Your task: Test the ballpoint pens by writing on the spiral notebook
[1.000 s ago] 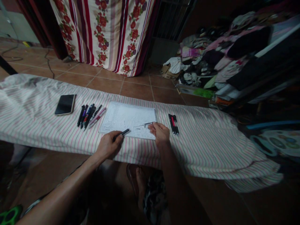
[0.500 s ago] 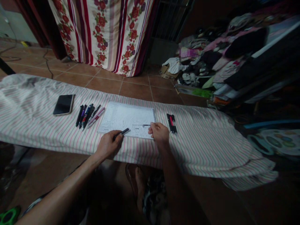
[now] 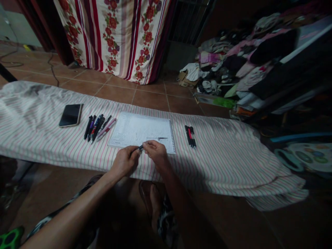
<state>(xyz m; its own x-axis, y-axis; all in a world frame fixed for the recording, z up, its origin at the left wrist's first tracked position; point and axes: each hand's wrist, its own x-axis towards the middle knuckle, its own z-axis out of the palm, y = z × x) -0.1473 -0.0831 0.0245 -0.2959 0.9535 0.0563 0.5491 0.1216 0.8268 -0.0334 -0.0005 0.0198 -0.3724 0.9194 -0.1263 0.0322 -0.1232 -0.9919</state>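
Note:
My left hand (image 3: 126,159) is closed round a dark pen barrel (image 3: 140,147), which points up and to the right over the lower edge of a spiral notebook (image 3: 145,124). At the barrel's far end, the fingertips of my right hand (image 3: 156,152) pinch together; any small part between them is too small to make out. A thin pen refill (image 3: 163,138) with a dark end lies on the notebook page, just above my right hand. Faint markings show on the page.
Left of the notebook lies a group of several pens (image 3: 97,128), with a phone (image 3: 71,115) farther left. More pens (image 3: 190,137) rest to the right on the striped cloth (image 3: 228,155). Beyond are a floral curtain (image 3: 111,38) and heaped clothes (image 3: 233,62).
My right hand has let go of the refill, leaving it on the page, and moved left to the end of the pen barrel. My left hand has shifted slightly right.

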